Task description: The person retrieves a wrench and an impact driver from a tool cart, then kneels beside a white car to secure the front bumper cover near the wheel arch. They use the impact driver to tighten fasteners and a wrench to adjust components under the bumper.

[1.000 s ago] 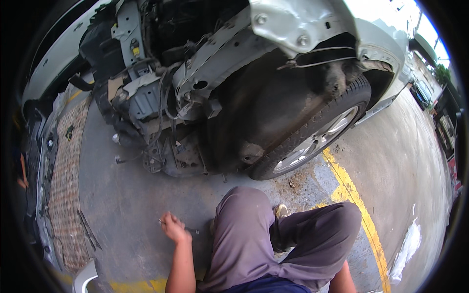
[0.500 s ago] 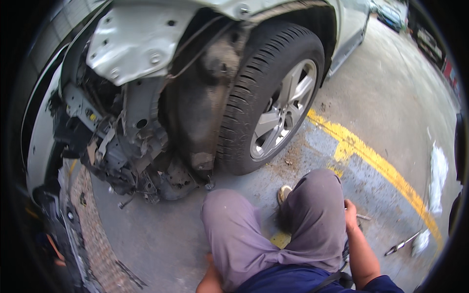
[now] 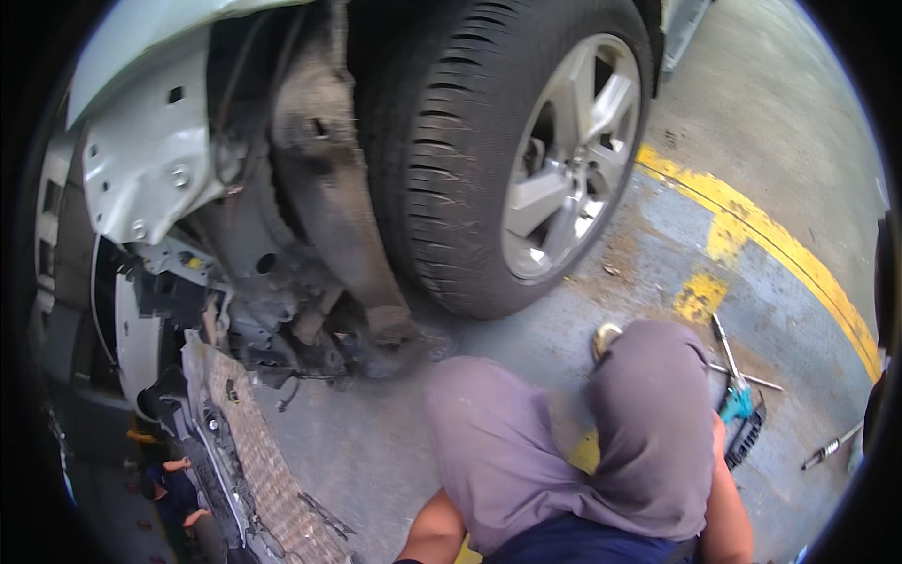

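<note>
I sit low with bent knees before the stripped front corner of a pale car (image 3: 141,179). My left forearm (image 3: 437,526) goes down beside my left thigh, and that hand is hidden. My right forearm (image 3: 731,512) runs up along the outside of my right leg; its fingers are out of sight behind the knee. Closest to that hand lie a teal-bodied tool (image 3: 738,404) with a long metal shaft, a thin metal rod (image 3: 759,381) crossing it, and a black ridged piece (image 3: 747,440). Ahead of my knees stands the front wheel (image 3: 564,188), beside a dirty, bent wheel-arch liner (image 3: 324,160).
Torn brackets and broken plastic (image 3: 282,320) hang under the car's front. A detached bumper-like part (image 3: 211,451) with a tan textured strip (image 3: 268,470) lies at left. Another person (image 3: 174,493) shows at far left. A slim metal tool (image 3: 832,446) lies right, near the yellow line (image 3: 780,235).
The view has shifted closer to the wheel. My right hand, earlier showing beside the knee near a metal rod, has dropped out of sight. The teal tool now shows.
</note>
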A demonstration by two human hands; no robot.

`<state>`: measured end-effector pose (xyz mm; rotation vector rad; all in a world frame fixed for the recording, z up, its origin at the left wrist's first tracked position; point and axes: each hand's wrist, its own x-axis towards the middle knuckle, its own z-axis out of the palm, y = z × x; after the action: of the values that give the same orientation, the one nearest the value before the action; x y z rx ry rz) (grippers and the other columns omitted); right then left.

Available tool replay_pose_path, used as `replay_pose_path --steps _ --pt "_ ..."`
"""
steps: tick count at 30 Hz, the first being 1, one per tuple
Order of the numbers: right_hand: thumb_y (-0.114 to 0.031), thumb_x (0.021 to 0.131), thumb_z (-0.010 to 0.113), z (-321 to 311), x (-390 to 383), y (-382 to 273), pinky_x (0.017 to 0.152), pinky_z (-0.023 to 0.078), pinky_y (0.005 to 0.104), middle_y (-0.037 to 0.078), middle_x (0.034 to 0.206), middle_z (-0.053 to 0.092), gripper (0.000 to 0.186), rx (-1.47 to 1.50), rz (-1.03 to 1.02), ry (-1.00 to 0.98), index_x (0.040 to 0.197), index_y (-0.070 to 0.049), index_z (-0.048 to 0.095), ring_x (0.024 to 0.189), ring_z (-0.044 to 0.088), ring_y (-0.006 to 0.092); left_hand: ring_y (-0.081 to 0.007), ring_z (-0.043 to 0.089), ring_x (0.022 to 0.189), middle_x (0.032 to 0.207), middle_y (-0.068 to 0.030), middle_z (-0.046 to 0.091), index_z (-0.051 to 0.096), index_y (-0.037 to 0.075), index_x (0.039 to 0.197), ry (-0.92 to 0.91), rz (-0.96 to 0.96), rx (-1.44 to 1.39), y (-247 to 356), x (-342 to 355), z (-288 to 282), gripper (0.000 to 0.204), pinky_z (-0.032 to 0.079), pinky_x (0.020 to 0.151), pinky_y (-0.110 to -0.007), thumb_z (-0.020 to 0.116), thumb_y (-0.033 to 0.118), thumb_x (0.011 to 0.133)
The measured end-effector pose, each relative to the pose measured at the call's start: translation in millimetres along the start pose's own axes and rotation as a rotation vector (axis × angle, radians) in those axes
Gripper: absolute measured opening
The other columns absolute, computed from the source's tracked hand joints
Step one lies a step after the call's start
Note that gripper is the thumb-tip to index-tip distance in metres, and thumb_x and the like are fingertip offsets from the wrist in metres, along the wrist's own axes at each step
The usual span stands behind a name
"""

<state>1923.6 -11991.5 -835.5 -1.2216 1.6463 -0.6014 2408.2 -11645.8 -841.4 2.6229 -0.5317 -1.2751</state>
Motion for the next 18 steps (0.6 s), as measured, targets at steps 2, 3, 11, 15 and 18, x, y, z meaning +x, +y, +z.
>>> replay_pose_path --steps 2,3,11,15,18 --pt "-0.015 0.075 0.065 17.3 -4.6 -74.7 0.076 0.050 0.0366 0.016 0.082 0.065 0.021 -0.359 -0.019 -0.068 0.088 0.002 0.063 0.080 0.063 0.0259 -0.0355 0.067 0.091 0.099 -0.0211 0.069 0.067 -0.003 0.100 -0.004 -0.001 0.016 0.3 5.4 -4.7 0.028 0.051 0.082 -0.042 0.060 0.019 0.083" --pt "-0.019 0.075 0.063 16.2 -3.1 -89.6 0.079 0.050 0.0412 0.021 0.086 0.066 0.026 -0.483 0.032 -0.055 0.091 0.002 0.064 0.086 0.065 0.0338 -0.0355 0.067 0.091 0.099 -0.0211 0.069 0.067 -0.003 0.100 -0.026 0.017 0.027 6.9 8.2 -4.5 0.028 0.051 0.082 -0.042 0.060 0.019 0.083" --pt "-0.022 0.078 0.065 -30.3 -6.7 8.4 0.080 0.051 0.0427 0.018 0.089 0.069 0.022 -0.381 0.278 0.128 0.090 -0.004 0.068 0.086 0.067 0.0332 -0.0358 0.067 0.092 0.101 -0.0208 0.069 0.065 -0.002 0.104 -0.125 0.091 0.175 73.1 20.1 -4.3 0.030 0.052 0.082 -0.042 0.060 0.019 0.083" --pt "-0.020 0.077 0.064 -46.1 -22.1 31.8 0.077 0.051 0.0439 0.018 0.085 0.069 0.018 -0.327 0.357 0.309 0.084 -0.004 0.067 0.084 0.066 0.0341 -0.0359 0.067 0.092 0.102 -0.0206 0.069 0.065 -0.002 0.106 -0.150 0.123 0.237 89.5 2.4 -15.5 0.032 0.052 0.082 -0.042 0.061 0.019 0.083" --pt "-0.020 0.076 0.063 15.6 19.1 -45.2 0.077 0.051 0.0450 0.018 0.085 0.068 0.018 -0.411 0.125 0.252 0.085 -0.005 0.066 0.084 0.065 0.0371 -0.0360 0.067 0.092 0.103 -0.0205 0.068 0.064 -0.001 0.108 -0.117 0.093 0.177 62.5 -20.6 -64.5 0.033 0.052 0.083 -0.042 0.061 0.019 0.083"
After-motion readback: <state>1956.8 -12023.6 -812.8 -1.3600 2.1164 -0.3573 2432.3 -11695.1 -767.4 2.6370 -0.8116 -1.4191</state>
